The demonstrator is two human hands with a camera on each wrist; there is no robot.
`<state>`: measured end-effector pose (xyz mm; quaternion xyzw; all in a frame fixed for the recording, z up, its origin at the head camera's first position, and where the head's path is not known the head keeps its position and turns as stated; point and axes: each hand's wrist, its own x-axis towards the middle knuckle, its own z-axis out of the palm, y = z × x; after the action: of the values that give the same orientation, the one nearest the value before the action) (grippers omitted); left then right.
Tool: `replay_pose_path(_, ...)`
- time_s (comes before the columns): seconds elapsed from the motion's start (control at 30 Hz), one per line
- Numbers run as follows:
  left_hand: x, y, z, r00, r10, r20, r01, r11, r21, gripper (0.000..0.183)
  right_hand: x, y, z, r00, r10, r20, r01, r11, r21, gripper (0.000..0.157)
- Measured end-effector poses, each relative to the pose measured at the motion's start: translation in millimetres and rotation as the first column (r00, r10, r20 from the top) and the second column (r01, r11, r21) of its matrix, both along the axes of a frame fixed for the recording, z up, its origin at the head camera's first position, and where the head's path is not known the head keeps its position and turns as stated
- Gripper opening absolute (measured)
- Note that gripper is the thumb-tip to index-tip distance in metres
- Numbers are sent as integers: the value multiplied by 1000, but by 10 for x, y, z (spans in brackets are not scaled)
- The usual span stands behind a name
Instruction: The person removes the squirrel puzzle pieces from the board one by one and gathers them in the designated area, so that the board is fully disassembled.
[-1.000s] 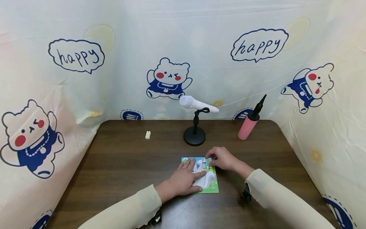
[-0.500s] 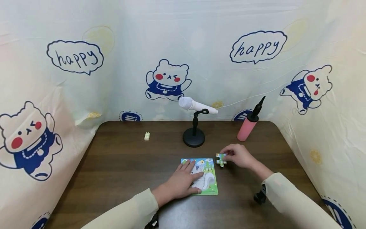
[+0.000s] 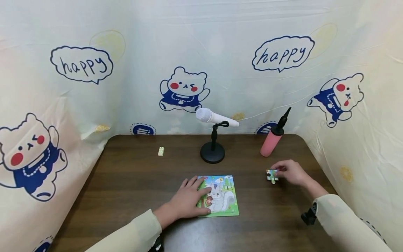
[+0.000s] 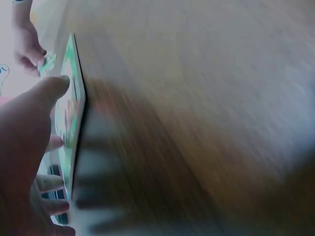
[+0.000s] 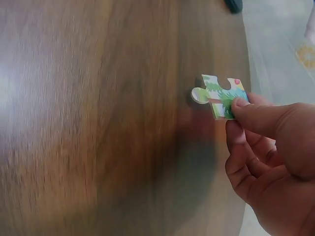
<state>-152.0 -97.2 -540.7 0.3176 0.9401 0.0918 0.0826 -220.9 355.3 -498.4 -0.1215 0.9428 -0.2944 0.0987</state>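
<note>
My right hand (image 3: 292, 172) pinches a small jigsaw puzzle piece (image 3: 271, 176) between thumb and fingers, right of the puzzle board. In the right wrist view the puzzle piece (image 5: 221, 98) shows green leaves, a round knob and a notch; it is held over the wooden table. A square puzzle board (image 3: 225, 197) with a white squirrel picture lies flat on the table. Spread fingers of my left hand (image 3: 189, 201) rest on its left side and hide part of the picture. In the left wrist view the board (image 4: 69, 113) is seen edge-on beneath the left fingers.
Behind the board stands a white microphone (image 3: 217, 117) on a black stand (image 3: 212, 152). A pink pump (image 3: 270, 143) with a black nozzle stands at the back right. A cream toy brick (image 3: 161, 151) lies at the back left. A printed curtain (image 3: 132, 87) surrounds the table (image 3: 135, 189).
My right hand has lifted the puzzle piece from the board's upper right corner and carried it to the right. My left hand has slid left, uncovering more of the squirrel.
</note>
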Motion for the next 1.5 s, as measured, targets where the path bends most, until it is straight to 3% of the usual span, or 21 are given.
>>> replay_pose_path(0.33, 13, -100, 15, 999, 16, 45, -15, 999, -29, 84, -44, 201, -113, 1000, -28, 12, 27, 996, 83, 16)
replay_pose_path(0.73, 3, -121, 51, 998, 10, 59, -6, 997, -72, 85, -43, 199, -181, 998, -49, 32, 45, 989, 139, 15)
replay_pose_path(1.07, 15, -130, 70, 998, 5, 62, 0, 997, -72, 84, -14, 164, -225, 997, -73, 0, 72, 983, 168, 12)
replay_pose_path(1.37, 28, -148, 70, 998, 8, 63, -5, 999, -49, 83, -4, 122, -147, 993, -110, 40, 102, 980, 173, 17)
replay_pose_path(1.5, 29, -172, 26, 999, 1, 34, 0, 1000, -25, 82, -26, 48, -81, 995, -97, -12, 97, 984, 147, 18)
